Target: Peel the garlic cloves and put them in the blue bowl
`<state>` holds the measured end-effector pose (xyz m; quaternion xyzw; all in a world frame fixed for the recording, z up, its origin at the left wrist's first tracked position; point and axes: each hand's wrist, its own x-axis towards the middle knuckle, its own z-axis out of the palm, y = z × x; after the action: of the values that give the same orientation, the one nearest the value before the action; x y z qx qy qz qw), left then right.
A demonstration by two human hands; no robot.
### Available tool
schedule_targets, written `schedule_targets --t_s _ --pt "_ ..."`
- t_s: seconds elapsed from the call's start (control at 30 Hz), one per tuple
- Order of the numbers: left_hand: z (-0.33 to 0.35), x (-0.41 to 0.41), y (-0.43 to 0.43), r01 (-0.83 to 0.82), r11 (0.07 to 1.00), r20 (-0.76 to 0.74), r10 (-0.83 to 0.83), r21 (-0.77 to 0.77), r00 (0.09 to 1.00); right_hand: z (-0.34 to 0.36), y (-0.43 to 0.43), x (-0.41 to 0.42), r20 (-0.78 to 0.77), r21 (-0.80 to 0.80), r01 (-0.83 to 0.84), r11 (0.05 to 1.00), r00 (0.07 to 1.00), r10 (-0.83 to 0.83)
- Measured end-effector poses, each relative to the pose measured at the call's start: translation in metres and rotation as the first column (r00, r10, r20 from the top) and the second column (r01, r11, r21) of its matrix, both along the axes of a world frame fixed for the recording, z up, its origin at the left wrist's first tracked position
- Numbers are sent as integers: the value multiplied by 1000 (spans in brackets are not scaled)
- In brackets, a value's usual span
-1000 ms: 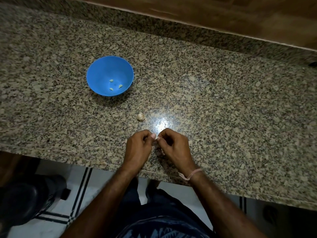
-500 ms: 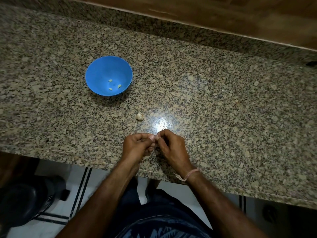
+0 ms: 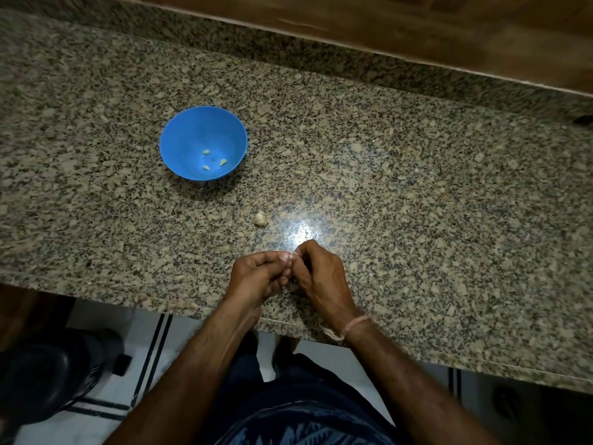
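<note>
With left hand (image 3: 256,276) and right hand (image 3: 319,274) both pinching one small garlic clove (image 3: 292,256) near the table (image 3: 417,220) edge, a slipping peel could flick it to the floor (image 3: 106,319).

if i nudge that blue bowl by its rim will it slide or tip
Probably slides: the blue bowl looks like thin plastic and holds only three small peeled cloves, so it seems light. The polished granite counter shows a glare spot, suggesting little friction. Its sides narrow toward the base, so a push high on the rim might tip it instead.
</note>
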<state>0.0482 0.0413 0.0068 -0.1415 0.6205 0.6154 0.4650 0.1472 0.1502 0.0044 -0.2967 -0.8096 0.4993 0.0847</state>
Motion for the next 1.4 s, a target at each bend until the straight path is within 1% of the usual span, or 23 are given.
schedule_targets --t_s 0.17,0.23,0.27,0.3,0.33,0.37,0.43,0.47,0.5,0.53,0.6,0.63,0.67,0.7,0.77,0.83,0.9,1.0,1.13,1.23,1.27,1.3,1.4 --pt "3 -2 1 -92 988 254 58 124 965 4 0 -1 -11 -76 22 997 1000 -23" --pt "2 -2 1 -101 982 288 53 157 956 5 -1 -1 -10 -147 38 988 999 -40" --pt "0 -1 1 -101 982 275 54 160 960 6 -1 -1 -13 -196 53 979 998 -57" --pt "-1 0 1 -85 985 226 49 151 973 7 -1 -2 -7 -244 76 967 997 -80" --pt "-3 1 1 -38 992 121 23 123 992 7 0 -3 8 -283 97 954 995 -98" --pt "-4 2 1 28 997 -28 -26 75 999 6 1 -4 34 -303 115 946 993 -110" --pt "-7 2 0 142 990 -318 -140 -17 938 3 5 -7 86 -297 129 946 990 -108" --pt "-8 2 0 168 985 -386 -172 -45 906 1 6 -7 100 -291 129 948 990 -103" --pt "-7 1 0 176 983 -396 -184 -56 900 0 6 -7 100 -287 123 950 990 -98" --pt "-7 0 1 169 984 -352 -179 -62 919 0 5 -5 85 -255 105 961 993 -86" --pt "-5 0 3 106 994 -124 -108 -22 986 2 3 -2 63 -106 40 994 997 -33" --pt "-5 0 4 72 997 -24 -71 2 997 3 3 -1 56 -67 20 998 998 -17" --pt "-6 1 5 49 999 8 -49 20 999 2 4 -1 57 -94 31 995 998 -26" --pt "-8 2 6 49 998 -26 -49 27 998 1 4 -3 57 -170 70 983 997 -61" --pt "-9 3 8 77 997 -173 -73 15 982 -1 9 -8 101 -307 142 941 988 -116" --pt "-9 4 8 92 996 -222 -91 -4 971 -5 11 -10 146 -362 154 919 983 -107" --pt "-10 3 8 115 993 -229 -120 -36 966 -5 9 -7 135 -347 130 929 987 -87" --pt "-12 4 9 138 987 -268 -157 -86 951 -2 6 -2 67 -216 59 975 997 -46" --pt "-13 4 14 163 979 -265 -191 -124 945 2 8 -4 42 -222 57 973 998 -49" --pt "-16 2 16 185 975 -258 -211 -121 943 2 9 -3 34 -113 -17 993 999 21" --pt "-16 2 16 184 975 -252 -210 -121 945 1 8 -3 35 -109 -30 994 999 34" --pt "-16 2 16 181 976 -241 -206 -119 949 0 9 -3 33 -147 -14 989 999 19" --pt "-15 1 16 165 983 -214 -178 -76 960 -5 16 -6 69 -278 99 955 994 -82"
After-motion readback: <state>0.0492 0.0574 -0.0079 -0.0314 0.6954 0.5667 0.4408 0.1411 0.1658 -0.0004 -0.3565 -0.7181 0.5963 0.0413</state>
